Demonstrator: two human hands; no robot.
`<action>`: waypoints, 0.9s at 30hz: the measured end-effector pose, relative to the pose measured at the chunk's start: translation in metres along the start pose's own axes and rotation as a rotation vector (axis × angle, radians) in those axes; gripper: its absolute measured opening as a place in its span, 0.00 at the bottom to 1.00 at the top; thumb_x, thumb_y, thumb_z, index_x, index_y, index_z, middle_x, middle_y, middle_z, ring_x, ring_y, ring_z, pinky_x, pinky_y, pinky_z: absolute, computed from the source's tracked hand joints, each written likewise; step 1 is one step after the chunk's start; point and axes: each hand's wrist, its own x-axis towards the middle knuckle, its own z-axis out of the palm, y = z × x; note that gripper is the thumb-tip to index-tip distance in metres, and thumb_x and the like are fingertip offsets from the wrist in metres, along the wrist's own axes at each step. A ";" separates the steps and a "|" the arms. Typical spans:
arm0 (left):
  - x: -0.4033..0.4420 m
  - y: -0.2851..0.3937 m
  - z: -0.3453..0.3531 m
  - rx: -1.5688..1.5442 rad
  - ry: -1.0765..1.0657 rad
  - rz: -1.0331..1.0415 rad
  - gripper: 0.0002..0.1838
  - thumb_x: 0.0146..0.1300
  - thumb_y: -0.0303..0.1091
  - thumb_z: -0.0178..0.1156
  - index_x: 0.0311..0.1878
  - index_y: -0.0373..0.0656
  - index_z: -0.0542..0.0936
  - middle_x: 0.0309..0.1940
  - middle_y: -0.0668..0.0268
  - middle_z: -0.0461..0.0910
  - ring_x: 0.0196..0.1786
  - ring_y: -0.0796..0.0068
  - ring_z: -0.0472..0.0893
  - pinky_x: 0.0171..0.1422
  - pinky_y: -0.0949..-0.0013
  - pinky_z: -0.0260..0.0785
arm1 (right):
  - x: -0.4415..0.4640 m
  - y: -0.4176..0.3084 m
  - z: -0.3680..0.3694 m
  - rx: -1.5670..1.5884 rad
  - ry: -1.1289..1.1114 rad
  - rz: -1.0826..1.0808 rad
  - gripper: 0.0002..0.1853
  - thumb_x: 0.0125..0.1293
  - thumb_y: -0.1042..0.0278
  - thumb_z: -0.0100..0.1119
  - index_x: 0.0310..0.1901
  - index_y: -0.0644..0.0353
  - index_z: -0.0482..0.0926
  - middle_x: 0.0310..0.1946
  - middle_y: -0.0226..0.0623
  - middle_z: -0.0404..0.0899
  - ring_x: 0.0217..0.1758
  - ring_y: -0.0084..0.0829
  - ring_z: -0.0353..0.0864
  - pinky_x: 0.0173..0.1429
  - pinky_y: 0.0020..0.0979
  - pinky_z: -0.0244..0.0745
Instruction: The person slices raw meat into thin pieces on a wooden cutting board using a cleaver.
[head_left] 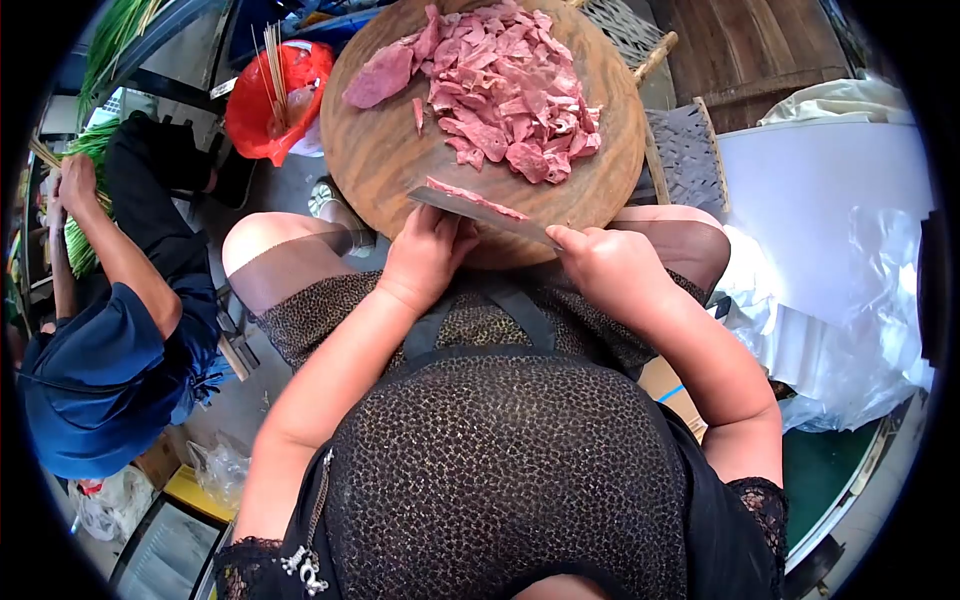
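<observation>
My right hand is closed around the handle end of a knife, its long blade slanting across the near part of a round wooden chopping board. Along the blade's far side lies a thin strip of pink meat. My left hand is at the blade's left end, fingers curled on the near side; what they grip is hidden. Farther back on the board is a heap of sliced pink meat, with a larger chunk to its left.
At the left, a co-worker in a dark blue shirt handles green stalks. A red bag-lined container with thin sticks stands left of the board. A woven chair and a white panel with clear plastic are at the right.
</observation>
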 end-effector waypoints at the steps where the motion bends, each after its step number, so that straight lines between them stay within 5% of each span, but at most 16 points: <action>1: -0.002 0.000 0.004 -0.033 0.021 -0.020 0.24 0.59 0.40 0.72 0.55 0.42 0.80 0.49 0.54 0.78 0.50 0.48 0.79 0.56 0.52 0.76 | 0.001 0.000 -0.001 0.002 -0.006 -0.002 0.09 0.70 0.67 0.58 0.49 0.57 0.81 0.25 0.44 0.83 0.28 0.45 0.85 0.29 0.43 0.79; 19: 0.005 -0.008 0.002 0.031 0.082 0.099 0.28 0.56 0.39 0.73 0.59 0.38 0.80 0.55 0.52 0.79 0.57 0.45 0.78 0.66 0.51 0.71 | 0.049 -0.015 0.001 0.076 -0.222 0.047 0.07 0.66 0.71 0.50 0.40 0.64 0.77 0.29 0.52 0.84 0.33 0.53 0.87 0.38 0.50 0.82; 27: -0.001 -0.003 0.001 -0.022 0.043 0.040 0.27 0.58 0.38 0.72 0.60 0.39 0.79 0.55 0.53 0.79 0.57 0.49 0.78 0.65 0.54 0.72 | 0.083 -0.004 0.036 0.141 -0.003 0.008 0.10 0.67 0.66 0.55 0.44 0.59 0.81 0.31 0.47 0.85 0.34 0.49 0.87 0.38 0.49 0.82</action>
